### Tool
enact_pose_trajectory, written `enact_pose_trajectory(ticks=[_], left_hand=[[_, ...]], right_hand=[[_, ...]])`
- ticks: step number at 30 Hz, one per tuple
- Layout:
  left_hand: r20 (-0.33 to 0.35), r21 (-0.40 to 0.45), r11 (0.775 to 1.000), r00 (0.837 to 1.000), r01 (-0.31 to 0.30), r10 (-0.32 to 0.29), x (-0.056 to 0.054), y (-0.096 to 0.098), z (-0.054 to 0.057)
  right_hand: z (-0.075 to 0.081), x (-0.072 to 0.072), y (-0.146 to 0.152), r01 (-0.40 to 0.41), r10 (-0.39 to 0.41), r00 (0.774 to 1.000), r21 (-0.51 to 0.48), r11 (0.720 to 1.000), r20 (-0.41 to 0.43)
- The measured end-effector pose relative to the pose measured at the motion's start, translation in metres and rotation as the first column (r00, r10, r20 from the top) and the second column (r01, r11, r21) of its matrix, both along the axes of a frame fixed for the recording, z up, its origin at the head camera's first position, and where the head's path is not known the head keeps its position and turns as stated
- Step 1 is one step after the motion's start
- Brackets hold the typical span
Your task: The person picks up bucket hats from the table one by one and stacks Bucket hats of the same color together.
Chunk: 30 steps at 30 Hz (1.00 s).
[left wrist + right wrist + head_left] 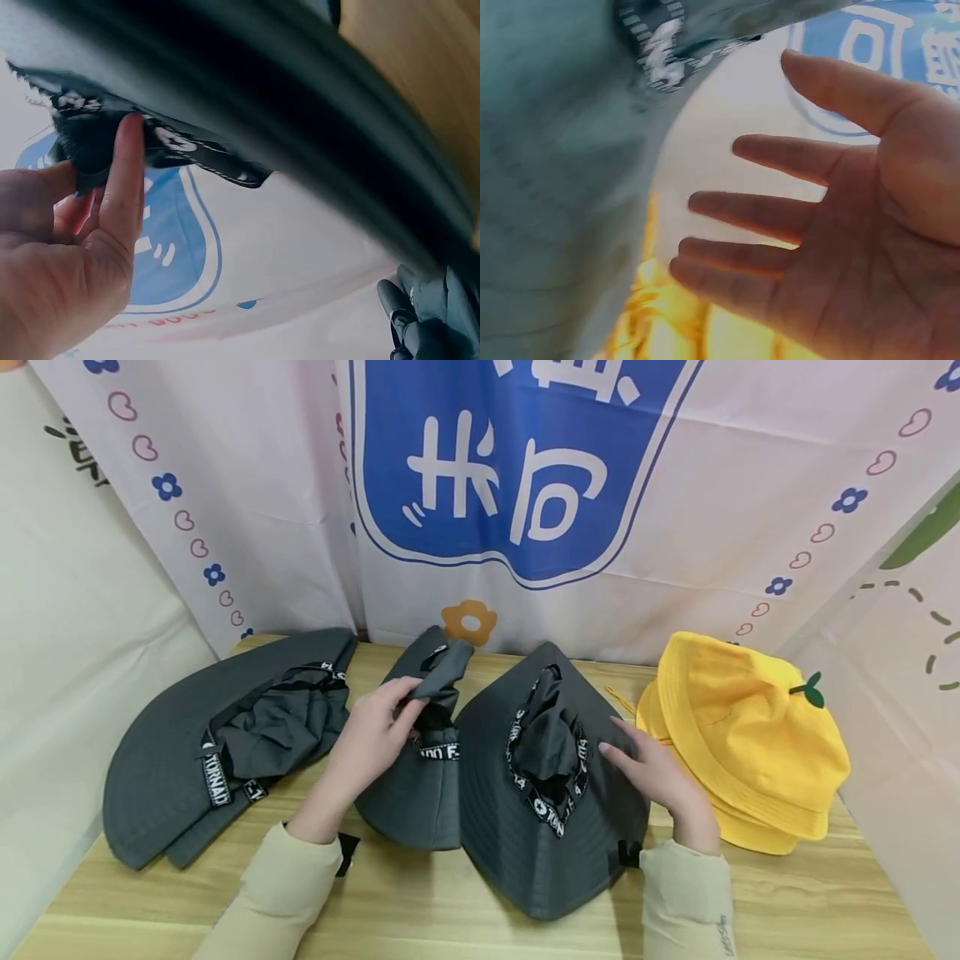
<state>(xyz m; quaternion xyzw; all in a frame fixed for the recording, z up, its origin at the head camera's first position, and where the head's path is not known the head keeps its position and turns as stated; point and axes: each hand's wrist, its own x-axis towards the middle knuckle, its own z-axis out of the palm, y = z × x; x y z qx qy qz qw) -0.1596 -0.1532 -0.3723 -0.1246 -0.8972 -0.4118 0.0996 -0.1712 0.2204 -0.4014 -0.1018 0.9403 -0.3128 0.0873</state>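
Folded dark hat [416, 806] near table's [420, 918] far edge: left hand [378, 727] pinches fabric; apply light pressure. Right hand [660, 768], fingers straight, holds nothing.

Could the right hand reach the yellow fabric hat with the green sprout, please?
Probably yes: the right hand holds nothing, and the yellow fabric hat sits close beside it, apparently unobstructed.

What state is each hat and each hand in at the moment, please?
Left grey hat: inside up, crown crumpled.
Middle grey hat: pinched, inside partly showing.
Right grey hat: inside up, crown sunken in.
Yellow hat: outside showing; whether a second lies beneath is unclear.
Left hand: pinching the middle grey hat.
Right hand: open, fingers apart, holding nothing.
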Motion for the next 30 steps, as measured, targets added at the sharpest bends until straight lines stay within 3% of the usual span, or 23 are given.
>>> enact_pose_trajectory(ticks=[5,9,11,13,16,19,22,27,30], left_hand=[[0.067,0.212,0.977,0.998,0.002,-0.017,0.006,-0.004,0.011],[0.106,0.333,0.943,0.993,0.011,-0.049,0.008,-0.006,0.016],[0.108,0.385,0.923,0.992,0.018,-0.065,0.009,-0.008,0.017],[0.102,0.446,0.895,0.992,0.026,-0.08,0.008,-0.009,0.018],[0.101,0.527,0.85,0.991,0.021,-0.087,0.008,-0.009,0.018],[0.103,0.591,0.807,0.99,0.013,-0.092,0.007,-0.007,0.018],[0.101,0.638,0.77,0.991,0.006,-0.092,0.008,-0.004,0.019],[0.079,0.69,0.723,0.994,-0.001,-0.074,0.013,0.0,0.022],[0.042,0.737,0.675,0.996,0.023,-0.08,0.016,0.001,0.024]], right_hand=[[0.025,0.011,-0.018,-0.004,-0.034,0.978,-0.185,0.983,-0.207],[0.044,0.024,-0.046,-0.117,-0.025,0.912,-0.318,0.941,-0.409],[0.051,0.031,-0.062,-0.186,0.0,0.882,-0.348,0.919,-0.471],[0.055,0.038,-0.076,-0.246,0.048,0.875,-0.357,0.901,-0.481],[0.058,0.045,-0.096,-0.304,0.145,0.908,-0.378,0.875,-0.394],[0.054,0.048,-0.112,-0.328,0.249,0.939,-0.403,0.854,-0.237],[0.048,0.047,-0.125,-0.309,0.309,0.948,-0.421,0.853,-0.071],[0.035,0.045,-0.142,-0.203,0.283,0.948,-0.405,0.892,0.148],[0.029,0.044,-0.148,-0.117,0.225,0.945,-0.395,0.911,0.238]])
